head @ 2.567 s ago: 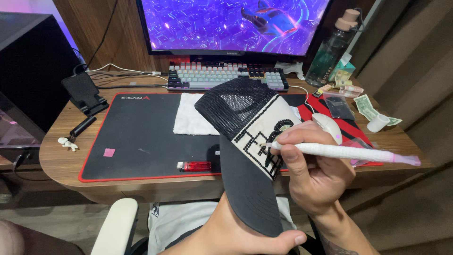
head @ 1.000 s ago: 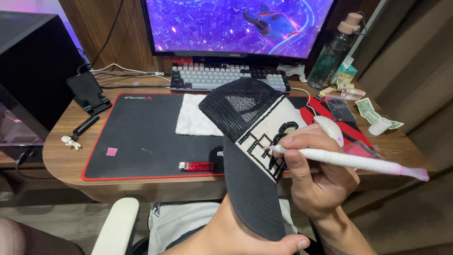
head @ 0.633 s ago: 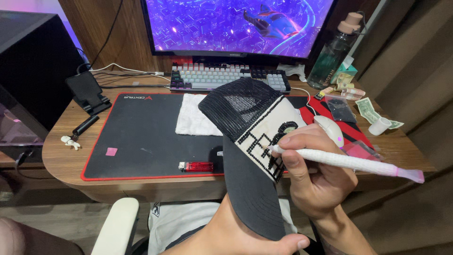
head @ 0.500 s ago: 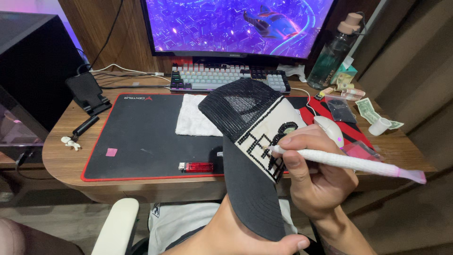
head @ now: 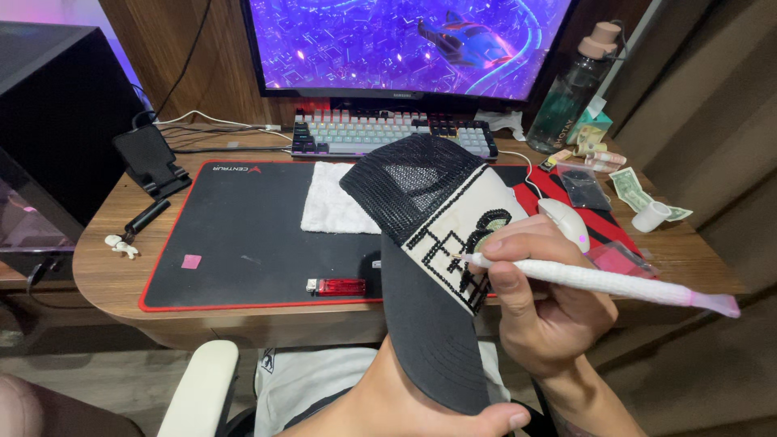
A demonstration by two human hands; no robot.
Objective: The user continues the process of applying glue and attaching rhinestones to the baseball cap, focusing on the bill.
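1. Cap (head: 437, 267), a black mesh one with a cream front panel and a stiff dark brim, is sitting over the near edge of the bench (head: 105, 279), held up in front of the person's lap.
2. The left hand (head: 421, 409) is gripping the brim from below, its thumb showing at the brim's tip.
3. The right hand (head: 542, 311) is clamped around a pen-like tool (head: 599, 281), white and rough-wrapped with a pink flat end, its fine tip touching the cream panel, where small dark beads are forming blocky lines.
4. The bench is showing rounded wood with a brown grain, standing against a wooden wall panel.
5. A big black mat (head: 243, 235) with a red border is covering most of it; a white logo is sitting in its far left corner and a small pink square near its left edge.
6. A white cloth (head: 332, 202) is lying on the mat just beside the cap, and a red lighter (head: 340, 286) is lying near the mat's front edge.
7. A keyboard (head: 356, 133) with pale keys is sitting below a glowing purple screen (head: 405, 44).
8. A dark-tinted bottle (head: 571, 93) with a tan lid is standing at the far right, with green banknotes (head: 627, 188) and a white mouse (head: 565, 222) close by.
9. A black phone stand (head: 150, 158) is standing on the left, beside a dark computer case (head: 57, 121).
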